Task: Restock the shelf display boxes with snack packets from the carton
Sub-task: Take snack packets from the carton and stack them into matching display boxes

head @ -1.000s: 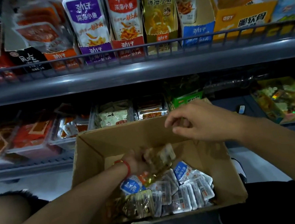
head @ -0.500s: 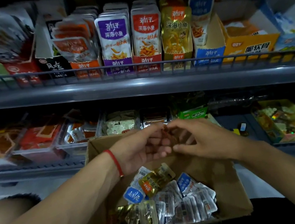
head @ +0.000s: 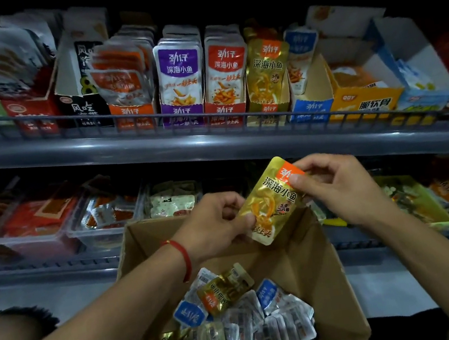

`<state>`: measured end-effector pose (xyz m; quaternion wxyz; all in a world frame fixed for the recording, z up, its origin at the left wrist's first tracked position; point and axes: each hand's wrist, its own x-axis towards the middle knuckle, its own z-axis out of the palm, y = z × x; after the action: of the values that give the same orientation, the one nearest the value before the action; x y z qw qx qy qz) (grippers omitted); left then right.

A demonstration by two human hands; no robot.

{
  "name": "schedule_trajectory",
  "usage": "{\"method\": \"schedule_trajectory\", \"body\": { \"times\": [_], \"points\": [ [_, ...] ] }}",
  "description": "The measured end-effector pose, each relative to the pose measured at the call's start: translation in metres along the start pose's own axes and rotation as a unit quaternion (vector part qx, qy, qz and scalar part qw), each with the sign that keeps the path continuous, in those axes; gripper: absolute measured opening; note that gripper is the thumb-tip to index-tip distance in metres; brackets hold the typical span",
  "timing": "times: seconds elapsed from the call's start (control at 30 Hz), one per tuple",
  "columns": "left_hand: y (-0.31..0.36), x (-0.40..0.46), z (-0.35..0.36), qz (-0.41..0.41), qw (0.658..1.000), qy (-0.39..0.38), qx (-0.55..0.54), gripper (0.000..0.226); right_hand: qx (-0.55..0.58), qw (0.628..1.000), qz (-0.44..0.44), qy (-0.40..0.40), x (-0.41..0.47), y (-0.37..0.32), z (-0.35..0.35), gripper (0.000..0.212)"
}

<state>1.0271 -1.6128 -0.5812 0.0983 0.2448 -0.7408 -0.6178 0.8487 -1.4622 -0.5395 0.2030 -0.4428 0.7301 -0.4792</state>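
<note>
A gold snack packet (head: 272, 203) with an orange corner is held up above the brown carton (head: 323, 278). My left hand (head: 215, 225) pinches its lower left edge and my right hand (head: 336, 183) pinches its top right corner. Inside the carton lie several loose packets (head: 244, 322) in gold, blue and silver. On the upper shelf stands a gold display box (head: 268, 109) with matching gold packets, between a red display box (head: 226, 109) and a blue display box (head: 310, 108).
The upper shelf has a wire front rail (head: 148, 117) across the display boxes. The lower shelf holds clear trays (head: 101, 227) of snacks behind the carton and a green tray (head: 420, 201) at the right. My knee (head: 11, 330) is at the lower left.
My left hand came up out of the carton with a gold packet and met my right hand; both now hold it raised above the carton. The view has tilted upward.
</note>
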Motion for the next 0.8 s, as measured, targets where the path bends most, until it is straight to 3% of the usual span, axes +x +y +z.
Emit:
{"method": "schedule_trajectory", "body": {
  "times": [0.2, 0.37, 0.57, 0.8],
  "points": [
    [0.009, 0.006, -0.011, 0.052, 0.993, 0.100, 0.030, 0.018, -0.083, 0.994, -0.059, 0.028, 0.029, -0.046, -0.036, 0.013],
    [0.013, 0.009, -0.026, 0.028, 0.987, 0.158, -0.003, 0.027, -0.144, 0.965, -0.156, 0.157, 0.075, -0.101, -0.070, 0.016],
    [0.020, 0.008, -0.035, 0.012, 0.983, 0.181, -0.031, 0.037, -0.211, 0.949, -0.133, 0.192, 0.134, -0.108, -0.075, 0.008],
    [0.024, 0.004, -0.043, 0.011, 0.981, 0.189, -0.042, 0.039, -0.308, 0.925, -0.128, 0.180, 0.153, -0.094, -0.053, 0.025]
  ]
}}
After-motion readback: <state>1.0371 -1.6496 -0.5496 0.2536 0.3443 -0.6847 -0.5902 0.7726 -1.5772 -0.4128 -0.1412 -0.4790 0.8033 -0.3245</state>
